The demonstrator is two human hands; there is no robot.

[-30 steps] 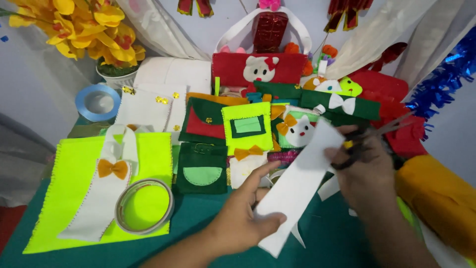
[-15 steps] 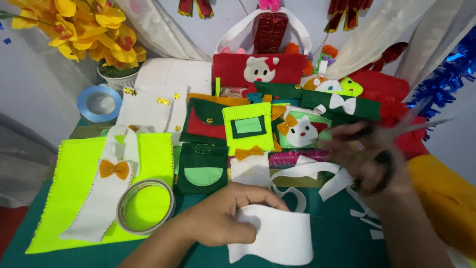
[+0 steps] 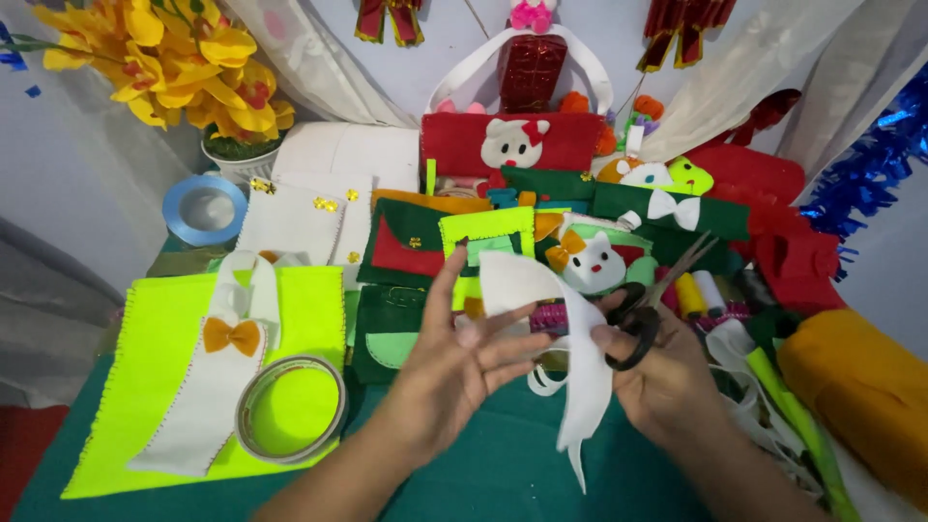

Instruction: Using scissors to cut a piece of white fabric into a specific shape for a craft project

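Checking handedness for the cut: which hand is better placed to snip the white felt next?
Right, probably. The right hand already has the black-handled scissors looped on its fingers, blades pointing up and away beside the white felt piece. The left hand is spread open against the felt, supporting it.

A neon bag point(image 3: 174, 338) lies on the green cloth point(image 3: 503, 474), and the rest sits around it. On the bag rest a white strap point(image 3: 208, 396) with an orange bow point(image 3: 232, 334) and a tape ring point(image 3: 291, 409). Behind it, a blue tape roll point(image 3: 204, 209) and yellow flowers point(image 3: 174, 58). Right of it, green pouches point(image 3: 416, 242); farther right, a cat pouch point(image 3: 590, 261), thread spools point(image 3: 701, 293) and an orange felt roll point(image 3: 860, 387). Far behind, a red bag point(image 3: 512, 145).
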